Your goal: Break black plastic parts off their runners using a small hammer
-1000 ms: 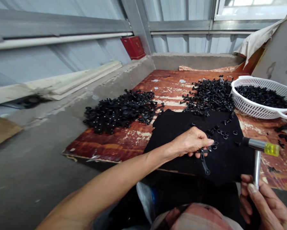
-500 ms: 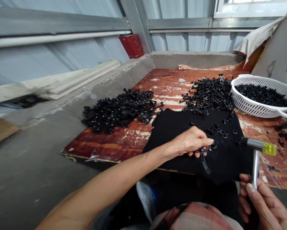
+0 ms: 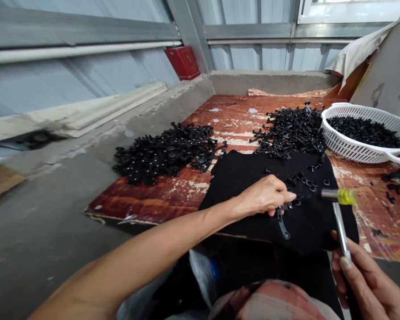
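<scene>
My left hand [image 3: 264, 195] rests on a black cloth [image 3: 249, 195], its fingers pinched on a black plastic strap piece [image 3: 281, 221] that lies on the cloth. My right hand [image 3: 363, 284] at the lower right grips the handle of a small metal hammer [image 3: 338, 209]. The hammer's head, with a yellow tip, hovers just right of my left fingertips. Several small black rings [image 3: 308, 182] lie loose on the cloth beyond the fingers.
A worn red board [image 3: 173, 195] carries two heaps of black plastic pieces, the left heap [image 3: 166, 153] and the far heap [image 3: 291, 129]. A white slotted basket [image 3: 360, 151] of black parts stands at the right. A concrete ledge and metal wall run along the left.
The hammer head has swung left and tilted toward my left fingertips. My left hand has stayed on the strap piece.
</scene>
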A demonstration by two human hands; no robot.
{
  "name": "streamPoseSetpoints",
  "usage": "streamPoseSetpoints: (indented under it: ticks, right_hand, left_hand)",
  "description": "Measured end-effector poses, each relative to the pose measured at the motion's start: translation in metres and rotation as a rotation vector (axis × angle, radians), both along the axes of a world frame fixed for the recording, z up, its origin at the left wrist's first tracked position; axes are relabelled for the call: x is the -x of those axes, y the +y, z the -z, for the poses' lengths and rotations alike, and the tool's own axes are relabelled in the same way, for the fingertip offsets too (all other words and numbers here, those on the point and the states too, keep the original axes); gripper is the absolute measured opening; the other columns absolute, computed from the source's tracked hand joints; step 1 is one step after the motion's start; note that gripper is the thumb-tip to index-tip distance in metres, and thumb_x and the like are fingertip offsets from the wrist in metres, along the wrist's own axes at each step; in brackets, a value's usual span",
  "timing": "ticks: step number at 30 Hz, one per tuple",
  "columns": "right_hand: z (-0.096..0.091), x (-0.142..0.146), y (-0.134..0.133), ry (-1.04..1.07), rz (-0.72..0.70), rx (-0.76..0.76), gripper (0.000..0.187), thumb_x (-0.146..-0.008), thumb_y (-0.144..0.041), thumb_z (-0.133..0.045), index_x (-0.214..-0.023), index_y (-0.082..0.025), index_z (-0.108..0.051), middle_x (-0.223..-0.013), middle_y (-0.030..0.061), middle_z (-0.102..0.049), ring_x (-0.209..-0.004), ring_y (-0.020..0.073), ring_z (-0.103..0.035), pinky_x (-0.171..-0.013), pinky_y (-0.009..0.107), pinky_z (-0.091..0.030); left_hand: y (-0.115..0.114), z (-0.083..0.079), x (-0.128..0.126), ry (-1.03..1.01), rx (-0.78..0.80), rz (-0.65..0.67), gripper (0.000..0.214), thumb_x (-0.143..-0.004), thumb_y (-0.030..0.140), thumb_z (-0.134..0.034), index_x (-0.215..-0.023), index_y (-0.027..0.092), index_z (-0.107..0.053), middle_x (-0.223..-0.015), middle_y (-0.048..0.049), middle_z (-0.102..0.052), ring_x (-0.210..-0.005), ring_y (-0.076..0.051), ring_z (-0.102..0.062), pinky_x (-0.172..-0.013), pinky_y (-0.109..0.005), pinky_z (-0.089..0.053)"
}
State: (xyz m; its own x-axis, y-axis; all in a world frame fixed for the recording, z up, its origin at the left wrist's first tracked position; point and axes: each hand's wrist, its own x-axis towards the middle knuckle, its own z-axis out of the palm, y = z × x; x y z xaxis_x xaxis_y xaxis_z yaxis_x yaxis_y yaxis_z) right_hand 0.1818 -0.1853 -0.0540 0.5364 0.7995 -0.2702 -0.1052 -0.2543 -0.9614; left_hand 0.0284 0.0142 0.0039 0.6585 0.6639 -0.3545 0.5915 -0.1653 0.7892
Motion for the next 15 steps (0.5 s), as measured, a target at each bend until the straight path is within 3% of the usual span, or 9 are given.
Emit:
streamPoseSetpoints:
  ticks: [4,7,10,12,15]
  right_hand:
    - [0.01,-0.015,0.002,-0.298,-0.214,-0.06,0.055,-0.091,-0.047,-0.058,-0.142,-0.03,-0.05,-0.076,0.0021,-0.065,-0.055,0.0145,-0.059,-0.045,0.021,-0.049]
    - [0.014,-0.026,0.006,-0.545,-0.377,-0.195,0.051,-0.096,-0.035,-0.05,-0.147,-0.032,-0.043,-0.107,0.0066,-0.071,-0.085,0.0199,-0.071,-0.067,0.025,-0.059]
    - [0.01,-0.028,0.012,-0.757,-0.496,-0.285,0.055,-0.099,-0.022,-0.042,-0.151,-0.035,-0.033,-0.142,0.0037,-0.054,-0.12,0.02,-0.059,-0.097,0.03,-0.051]
    - [0.006,-0.028,0.014,-0.852,-0.535,-0.313,0.059,-0.099,-0.016,-0.039,-0.154,-0.034,-0.026,-0.149,0.0034,-0.046,-0.126,0.0178,-0.053,-0.102,0.028,-0.045]
    - [0.0,-0.03,0.017,-0.984,-0.556,-0.349,0.061,-0.098,-0.013,-0.037,-0.155,-0.029,-0.024,-0.148,0.0064,-0.047,-0.125,0.0159,-0.054,-0.1,0.023,-0.045]
  left_hand:
    - [0.001,-0.001,-0.003,-0.009,-0.04,-0.001,0.035,-0.082,0.042,-0.052,-0.063,0.014,-0.056,-0.053,-0.0015,-0.059,-0.039,-0.008,-0.048,-0.039,-0.016,-0.029]
    - [0.001,0.001,-0.004,-0.006,-0.071,-0.003,0.033,-0.082,0.039,-0.053,-0.06,0.014,-0.056,-0.051,-0.0009,-0.058,-0.041,-0.008,-0.049,-0.042,-0.016,-0.031]
    - [0.002,0.005,-0.003,-0.012,-0.068,0.003,0.033,-0.083,0.04,-0.051,-0.062,0.015,-0.056,-0.053,-0.0009,-0.06,-0.041,-0.008,-0.049,-0.041,-0.017,-0.03]
    - [0.003,0.007,-0.002,-0.017,-0.048,0.016,0.034,-0.085,0.041,-0.05,-0.063,0.015,-0.056,-0.056,-0.0011,-0.061,-0.04,-0.007,-0.048,-0.04,-0.017,-0.028]
    - [0.003,0.002,-0.002,-0.014,0.002,0.038,0.032,-0.086,0.036,-0.048,-0.063,0.015,-0.054,-0.061,-0.0011,-0.063,-0.04,-0.006,-0.046,-0.039,-0.017,-0.029]
